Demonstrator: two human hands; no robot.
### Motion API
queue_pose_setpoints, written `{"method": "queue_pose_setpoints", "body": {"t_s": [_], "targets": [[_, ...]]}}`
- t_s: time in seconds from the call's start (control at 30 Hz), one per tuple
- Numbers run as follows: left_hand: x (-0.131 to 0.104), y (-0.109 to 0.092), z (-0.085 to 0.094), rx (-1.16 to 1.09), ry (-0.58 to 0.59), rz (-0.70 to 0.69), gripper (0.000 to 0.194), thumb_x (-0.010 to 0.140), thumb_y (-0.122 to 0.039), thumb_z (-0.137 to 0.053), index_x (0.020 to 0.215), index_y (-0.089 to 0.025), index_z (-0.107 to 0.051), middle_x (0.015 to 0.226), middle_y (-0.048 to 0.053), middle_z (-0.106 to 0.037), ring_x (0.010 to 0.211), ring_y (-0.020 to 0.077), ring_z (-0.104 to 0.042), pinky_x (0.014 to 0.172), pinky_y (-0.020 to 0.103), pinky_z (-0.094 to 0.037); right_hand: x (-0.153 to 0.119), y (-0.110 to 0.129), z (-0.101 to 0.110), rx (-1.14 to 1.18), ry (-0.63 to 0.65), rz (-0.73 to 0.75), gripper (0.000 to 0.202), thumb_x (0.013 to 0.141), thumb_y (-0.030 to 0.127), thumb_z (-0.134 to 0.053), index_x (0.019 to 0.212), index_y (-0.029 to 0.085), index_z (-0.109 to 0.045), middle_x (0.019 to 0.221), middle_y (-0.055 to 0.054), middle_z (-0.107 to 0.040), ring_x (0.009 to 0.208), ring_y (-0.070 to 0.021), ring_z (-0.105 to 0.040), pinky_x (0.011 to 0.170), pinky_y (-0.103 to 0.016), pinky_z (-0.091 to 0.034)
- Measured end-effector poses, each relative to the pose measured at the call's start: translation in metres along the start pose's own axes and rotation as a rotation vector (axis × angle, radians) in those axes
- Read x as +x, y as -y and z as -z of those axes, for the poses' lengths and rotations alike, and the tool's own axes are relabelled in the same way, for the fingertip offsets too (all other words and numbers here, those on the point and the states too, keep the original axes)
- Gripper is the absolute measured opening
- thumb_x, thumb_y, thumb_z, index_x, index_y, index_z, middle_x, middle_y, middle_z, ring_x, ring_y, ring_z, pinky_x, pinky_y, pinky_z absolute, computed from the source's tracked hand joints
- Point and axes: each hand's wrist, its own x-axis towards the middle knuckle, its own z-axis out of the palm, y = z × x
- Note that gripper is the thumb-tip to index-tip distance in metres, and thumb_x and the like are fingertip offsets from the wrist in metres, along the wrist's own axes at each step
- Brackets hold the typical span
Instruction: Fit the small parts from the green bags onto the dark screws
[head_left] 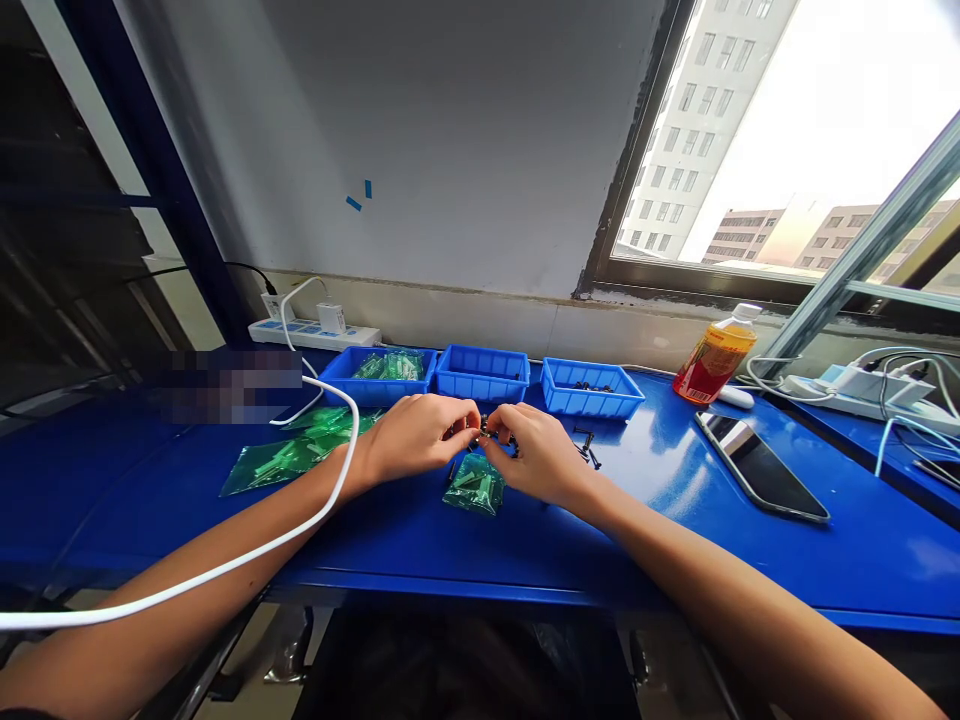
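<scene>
My left hand (427, 432) and my right hand (536, 450) meet over the blue table, fingertips pinched close together. Something small and dark sits between them, too small to name. Just below the fingers lies a small green plastic bag (475, 486) with pale strips inside. Dark screws (589, 448) lie loose by my right hand, and other small dark pieces are partly hidden behind the fingers. Beside my left forearm spreads a pile of green bags (289, 455). A white cable (346, 470) crosses in front of that forearm.
Along the wall stand a blue bin (337, 378) with green bags, a middle blue bin (482, 385) and a right blue bin (592, 402) with small dark parts. A phone (761, 468), a drink bottle (716, 355) and power strips (360, 338) are on the table.
</scene>
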Motion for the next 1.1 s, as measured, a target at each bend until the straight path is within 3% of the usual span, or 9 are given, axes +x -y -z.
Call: {"method": "queue_pose_setpoints", "body": {"t_s": [0.9, 1.1], "targets": [[0.0002, -0.0007, -0.0009, -0.022, 0.006, 0.007, 0.016, 0.078, -0.024, -0.046, 0.069, -0.019, -0.058, 0.061, -0.002, -0.062, 0.053, 0.0111, -0.053, 0.051, 0.021, -0.034, -0.0007, 0.0001, -0.0021, -0.006, 0.007, -0.021, 0.011, 0.076, 0.024, -0.060, 0.069, 0.019, -0.052, 0.065, 0.001, -0.058, 0.062, -0.0119, -0.051, 0.056, -0.023, -0.034], [0.0008, -0.0003, -0.0020, -0.037, 0.016, -0.005, 0.016, 0.081, -0.026, -0.043, 0.082, -0.020, -0.058, 0.063, -0.003, -0.062, 0.053, 0.0113, -0.054, 0.051, 0.021, -0.036, -0.0002, 0.0005, -0.0028, -0.018, 0.001, -0.032, 0.010, 0.077, 0.024, -0.060, 0.072, 0.019, -0.053, 0.065, 0.001, -0.058, 0.063, -0.0122, -0.052, 0.056, -0.023, -0.035]]}}
